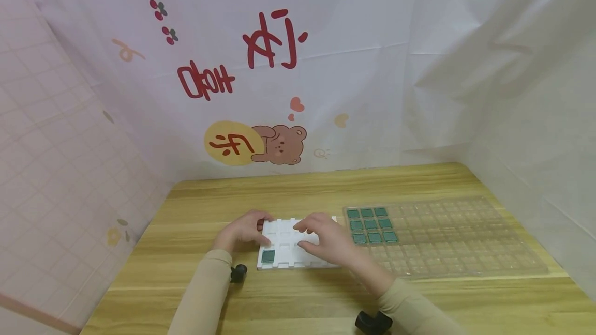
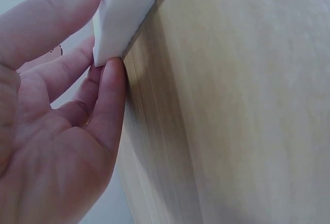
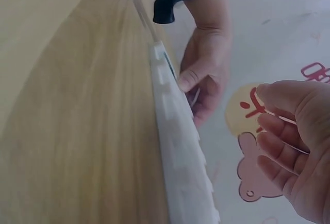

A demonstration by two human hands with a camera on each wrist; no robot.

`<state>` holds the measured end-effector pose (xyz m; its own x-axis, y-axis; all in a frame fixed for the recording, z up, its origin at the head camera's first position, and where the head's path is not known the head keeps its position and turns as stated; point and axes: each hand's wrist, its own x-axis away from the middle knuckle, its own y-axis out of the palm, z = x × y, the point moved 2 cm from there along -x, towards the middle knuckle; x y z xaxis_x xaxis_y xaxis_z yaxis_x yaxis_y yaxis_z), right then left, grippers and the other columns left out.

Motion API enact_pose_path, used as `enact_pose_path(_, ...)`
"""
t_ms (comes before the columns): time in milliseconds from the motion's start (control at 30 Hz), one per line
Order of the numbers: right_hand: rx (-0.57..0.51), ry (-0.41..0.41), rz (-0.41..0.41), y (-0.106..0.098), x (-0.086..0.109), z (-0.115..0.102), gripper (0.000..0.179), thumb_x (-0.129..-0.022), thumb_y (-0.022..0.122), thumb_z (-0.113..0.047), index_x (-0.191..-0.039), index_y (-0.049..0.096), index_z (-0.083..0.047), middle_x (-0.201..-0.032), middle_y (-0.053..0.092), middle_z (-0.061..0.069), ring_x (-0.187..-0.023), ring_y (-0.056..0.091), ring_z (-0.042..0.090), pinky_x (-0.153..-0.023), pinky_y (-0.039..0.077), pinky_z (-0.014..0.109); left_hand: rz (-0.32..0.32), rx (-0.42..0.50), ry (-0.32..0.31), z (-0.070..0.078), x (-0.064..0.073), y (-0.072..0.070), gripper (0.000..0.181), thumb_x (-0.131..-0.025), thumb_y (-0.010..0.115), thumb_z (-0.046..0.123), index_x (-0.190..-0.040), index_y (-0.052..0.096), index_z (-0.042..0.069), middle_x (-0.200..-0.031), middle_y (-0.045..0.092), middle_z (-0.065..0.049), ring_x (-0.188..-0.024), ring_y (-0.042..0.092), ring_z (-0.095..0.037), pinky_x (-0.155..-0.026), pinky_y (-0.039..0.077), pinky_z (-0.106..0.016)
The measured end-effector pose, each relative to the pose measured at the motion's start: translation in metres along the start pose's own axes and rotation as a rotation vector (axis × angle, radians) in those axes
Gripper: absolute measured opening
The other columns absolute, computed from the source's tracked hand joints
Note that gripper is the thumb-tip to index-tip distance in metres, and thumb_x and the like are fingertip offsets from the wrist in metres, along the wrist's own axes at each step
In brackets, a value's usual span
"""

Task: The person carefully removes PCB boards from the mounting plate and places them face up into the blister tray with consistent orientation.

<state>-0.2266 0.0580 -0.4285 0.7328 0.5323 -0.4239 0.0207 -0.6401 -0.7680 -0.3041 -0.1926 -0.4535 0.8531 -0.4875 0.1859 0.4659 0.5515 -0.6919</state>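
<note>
A white tray [image 1: 283, 258] with notched edges and shallow square pockets lies on the wooden table. One green square chip [image 1: 268, 256] sits in its near-left pocket. My left hand [image 1: 244, 229] grips the tray's left edge, the thumb over the top and the fingers against the side. In the left wrist view, fingertips [image 2: 112, 74] meet the white corner close to the tabletop. Above the tray's right part hovers my right hand [image 1: 328, 239], fingers loosely bent and thumb apart from them. Nothing shows between its fingers in the right wrist view, and it hides some pockets.
To the right lies a large clear plastic tray [image 1: 451, 239] of many pockets, with several green chips [image 1: 371, 224] grouped at its far-left part. A printed white cloth [image 1: 363, 76] hangs behind the table [image 1: 279, 304]. Black wrist mounts [image 1: 239, 273] sit at both sleeves.
</note>
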Motion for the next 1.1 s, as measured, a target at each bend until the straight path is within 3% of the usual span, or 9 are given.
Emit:
enact_pose_path(333, -0.005, 0.005, -0.068, 0.025, -0.008, -0.006, 0.029, -0.086, 0.077, -0.020, -0.112, 0.070, -0.011, -0.108, 0.066, -0.004, -0.093, 0.061, 0.014, -0.081, 0.050, 0.028, 0.012, 0.000, -0.022, -0.001, -0.001, 0.000, 0.062, -0.068, 0.090, 0.005, -0.122, 0.061, -0.002, -0.113, 0.062, -0.006, -0.102, 0.055, -0.020, -0.097, 0.046, -0.042)
enact_pose_path(867, 0.084, -0.026, -0.127, 0.060, -0.016, -0.011, 0.031, -0.084, 0.079, -0.027, -0.113, 0.071, -0.018, -0.108, 0.066, -0.007, -0.091, 0.059, 0.007, -0.074, 0.048, 0.019, -0.003, 0.007, 0.012, 0.000, 0.001, 0.001, 0.062, -0.068, 0.089, 0.003, -0.123, 0.060, -0.004, -0.116, 0.061, -0.008, -0.104, 0.056, -0.022, -0.095, 0.048, -0.041)
enact_pose_path(1100, 0.125, -0.032, -0.150, 0.065, -0.021, -0.018, 0.033, -0.084, 0.079, -0.027, -0.113, 0.072, -0.016, -0.109, 0.066, -0.006, -0.093, 0.060, 0.009, -0.076, 0.049, 0.020, -0.003, 0.016, 0.020, -0.002, 0.000, 0.002, 0.057, -0.069, 0.086, -0.001, -0.121, 0.061, -0.003, -0.114, 0.061, -0.008, -0.102, 0.056, -0.021, -0.092, 0.049, -0.039)
